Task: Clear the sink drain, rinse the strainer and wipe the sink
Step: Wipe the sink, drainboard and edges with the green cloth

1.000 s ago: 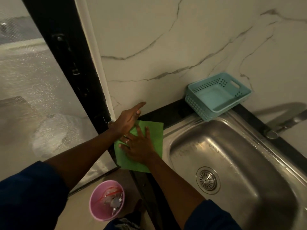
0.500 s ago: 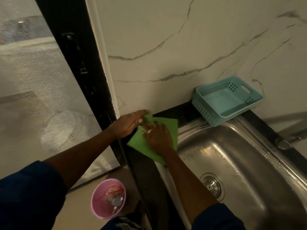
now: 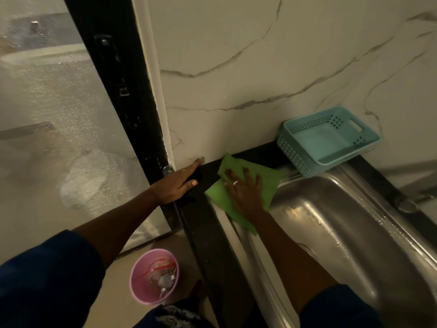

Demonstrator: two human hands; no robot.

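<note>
A green cloth [image 3: 264,183] lies spread over the black counter and the far left corner of the steel sink [image 3: 350,223]. My right hand [image 3: 243,188] presses flat on the cloth with its fingers spread. My left hand [image 3: 177,183] rests flat and open on the black counter [image 3: 208,235] beside the cloth, fingertips near the marble wall. My right forearm hides most of the drain strainer [image 3: 307,250]; only a sliver of its rim shows. Water drops sit on the sink's wall.
A light blue perforated basket [image 3: 326,140] stands at the sink's back corner against the marble wall [image 3: 260,67]. The tap base [image 3: 408,204] is at the right. A pink bin [image 3: 153,275] with rubbish stands on the floor below. A glass door with a black frame [image 3: 118,86] is at the left.
My right hand has slid the green cloth to the right, from the black counter onto the sink's corner rim. My left hand has flattened on the counter. The view has shifted left.
</note>
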